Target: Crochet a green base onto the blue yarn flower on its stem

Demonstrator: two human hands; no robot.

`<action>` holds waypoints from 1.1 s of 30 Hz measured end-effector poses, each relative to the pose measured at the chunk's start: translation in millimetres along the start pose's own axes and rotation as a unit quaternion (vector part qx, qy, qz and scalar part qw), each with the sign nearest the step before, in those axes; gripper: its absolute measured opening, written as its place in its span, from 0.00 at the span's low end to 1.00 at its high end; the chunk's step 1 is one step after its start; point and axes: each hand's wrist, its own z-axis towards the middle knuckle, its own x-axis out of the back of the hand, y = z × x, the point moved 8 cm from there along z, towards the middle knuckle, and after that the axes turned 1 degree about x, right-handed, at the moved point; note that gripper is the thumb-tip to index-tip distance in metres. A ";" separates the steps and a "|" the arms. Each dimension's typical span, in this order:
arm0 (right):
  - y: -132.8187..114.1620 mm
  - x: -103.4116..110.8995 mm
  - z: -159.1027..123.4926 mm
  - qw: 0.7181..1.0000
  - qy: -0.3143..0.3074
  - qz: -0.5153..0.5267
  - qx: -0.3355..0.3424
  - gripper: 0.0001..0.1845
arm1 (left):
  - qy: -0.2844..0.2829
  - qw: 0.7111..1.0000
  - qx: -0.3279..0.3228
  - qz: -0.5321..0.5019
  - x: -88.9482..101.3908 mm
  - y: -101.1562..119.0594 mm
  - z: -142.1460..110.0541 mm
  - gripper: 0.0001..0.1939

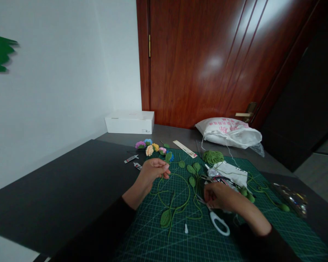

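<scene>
My left hand [153, 173] pinches a green crocheted leaf [168, 157] by its lower end, above the green cutting mat [142, 233]. My right hand [220, 196] is closed, with its fingertips at the middle of the white-handled scissors [220, 223], which point to the upper left. Below my left hand lies another leaf [166, 218] with long yarn tails. A loop of green wire or yarn [189, 189] rests between my hands. A cluster of leaves [191, 169] with trailing stems is just left of my right hand. My right fingers partly hide the scissors.
Crocheted flowers [149, 150], glue tubes [131, 159] and a paper strip [185, 149] lie behind my left hand. A green yarn ball [213, 157], a white sack [226, 131] and a white box [129, 122] stand farther back. A small white cap [186, 228] lies in front.
</scene>
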 end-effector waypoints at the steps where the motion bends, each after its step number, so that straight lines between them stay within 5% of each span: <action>1: 1.6 1.9 -2.7 1.000 -0.007 0.001 -0.001 0.11 | -0.001 1.000 0.004 -0.002 -0.1 -1.0 0.1 0.19; 6: 12.8 23.3 -2.3 0.999 -0.028 0.041 0.000 0.09 | -0.021 0.999 0.027 -0.012 -2.7 -5.2 -0.5 0.19; 10: 5.2 29.9 16.7 0.994 0.040 0.098 0.017 0.02 | -0.039 0.998 0.042 -0.025 -7.4 -8.0 -1.6 0.20; 16: -37.7 -15.3 41.7 0.973 0.023 0.221 0.070 0.22 | -0.079 0.992 0.073 -0.069 -19.4 -12.2 -4.6 0.24; 19: -57.1 -27.4 42.1 0.963 0.006 0.253 0.094 0.21 | -0.075 0.990 0.077 -0.095 -20.8 -13.5 -5.1 0.21; 22: -76.7 -37.4 30.0 0.966 -0.034 0.214 0.144 0.08 | -0.056 0.992 0.063 -0.098 -16.3 -11.8 -3.5 0.18; 27: -105.5 -57.2 4.7 0.953 -0.078 0.054 0.286 0.13 | -0.026 0.996 0.032 -0.080 -6.2 -6.0 0.0 0.14; 33: -100.1 -50.1 10.8 0.953 -0.032 0.074 0.293 0.09 | 0.005 0.997 0.018 -0.072 7.0 -1.2 3.4 0.16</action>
